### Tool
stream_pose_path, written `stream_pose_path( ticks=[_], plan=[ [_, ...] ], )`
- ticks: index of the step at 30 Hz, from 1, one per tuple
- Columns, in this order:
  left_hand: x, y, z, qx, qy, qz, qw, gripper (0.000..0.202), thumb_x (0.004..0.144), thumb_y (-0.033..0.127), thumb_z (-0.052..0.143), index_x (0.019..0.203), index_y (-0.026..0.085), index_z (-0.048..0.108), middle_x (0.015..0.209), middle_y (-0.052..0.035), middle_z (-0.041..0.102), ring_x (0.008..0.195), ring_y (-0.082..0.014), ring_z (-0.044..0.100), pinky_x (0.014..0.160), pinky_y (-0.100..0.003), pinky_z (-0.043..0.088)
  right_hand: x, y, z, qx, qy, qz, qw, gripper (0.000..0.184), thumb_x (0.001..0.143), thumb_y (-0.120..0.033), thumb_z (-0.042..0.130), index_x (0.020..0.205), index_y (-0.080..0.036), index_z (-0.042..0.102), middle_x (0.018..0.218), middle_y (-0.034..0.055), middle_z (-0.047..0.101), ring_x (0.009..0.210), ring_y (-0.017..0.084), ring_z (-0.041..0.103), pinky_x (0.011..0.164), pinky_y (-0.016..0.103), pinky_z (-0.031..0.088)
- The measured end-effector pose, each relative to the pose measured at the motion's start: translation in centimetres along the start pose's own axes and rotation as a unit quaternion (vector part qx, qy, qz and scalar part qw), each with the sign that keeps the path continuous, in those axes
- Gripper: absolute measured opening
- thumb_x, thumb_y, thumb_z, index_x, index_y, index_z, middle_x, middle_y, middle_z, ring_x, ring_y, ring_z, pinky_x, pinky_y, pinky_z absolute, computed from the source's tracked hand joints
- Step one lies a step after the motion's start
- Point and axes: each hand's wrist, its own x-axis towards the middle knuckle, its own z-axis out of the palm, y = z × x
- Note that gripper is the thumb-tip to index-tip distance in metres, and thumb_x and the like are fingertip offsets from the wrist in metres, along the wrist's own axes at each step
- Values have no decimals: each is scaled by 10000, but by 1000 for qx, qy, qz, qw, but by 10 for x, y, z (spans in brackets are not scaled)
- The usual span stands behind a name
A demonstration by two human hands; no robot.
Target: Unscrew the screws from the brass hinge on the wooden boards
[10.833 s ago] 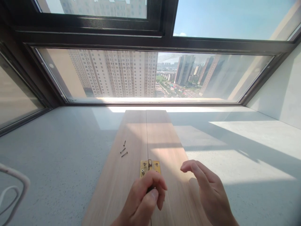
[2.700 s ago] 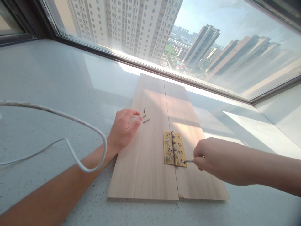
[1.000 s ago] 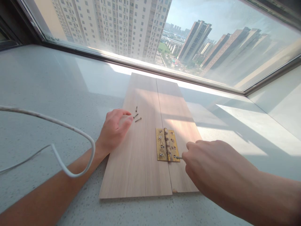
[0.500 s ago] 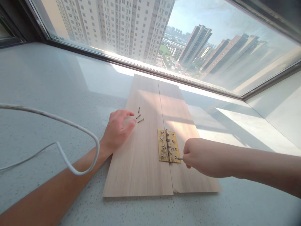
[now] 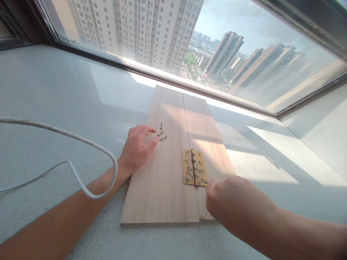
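Note:
Two light wooden boards (image 5: 162,180) lie side by side on a grey speckled sill, joined by a brass hinge (image 5: 193,172) with several screw heads in it. My right hand (image 5: 233,204) is closed at the hinge's lower right corner, gripping a thin metal tool whose tip just shows at a screw there. My left hand (image 5: 137,148) rests flat on the left board with fingers stretched out, fingertips next to three loose screws (image 5: 162,133).
A white cable (image 5: 81,144) loops close to the camera over my left forearm. A wide window (image 5: 189,43) with a dark frame runs along the far edge of the sill. A white wall (image 5: 325,126) stands at the right.
My right hand has turned and dropped lower at the hinge's corner, covering most of the tool. The left hand has stayed flat by the screws. The view shifted slightly.

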Motion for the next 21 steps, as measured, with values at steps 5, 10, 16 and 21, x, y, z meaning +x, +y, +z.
stream_pose_path(
  ticks=[5,10,16,21],
  plan=[
    [1,1,0,7,-1,1,1000,215,821,300,505,966,183,614,1012,-52,631,1035,-238,512,966,-389,382,-1,7,-4,18,-45,78,996,194,649,-10,598,520,-155,586,516,44,529,477,147,526,438,248,268],
    [1,0,1,9,-1,4,1000,216,818,292,505,967,181,615,1013,-53,631,1036,-237,509,968,-388,379,7,33,-18,226,-122,228,939,242,737,-115,487,504,-182,484,497,19,493,472,144,517,433,252,294],
    [0,1,0,6,-8,-2,1000,215,809,286,507,970,186,609,1022,-52,628,1047,-242,501,959,-392,383,14,44,-19,450,-200,279,824,119,748,-149,487,685,-167,587,616,30,613,368,66,353,371,226,232],
    [0,2,0,7,-9,-4,1000,218,802,286,505,966,184,607,1021,-57,625,1048,-249,502,956,-404,385,15,34,-17,226,-104,218,944,165,744,-119,479,617,-178,567,620,30,568,469,118,470,420,241,305]
  ],
)
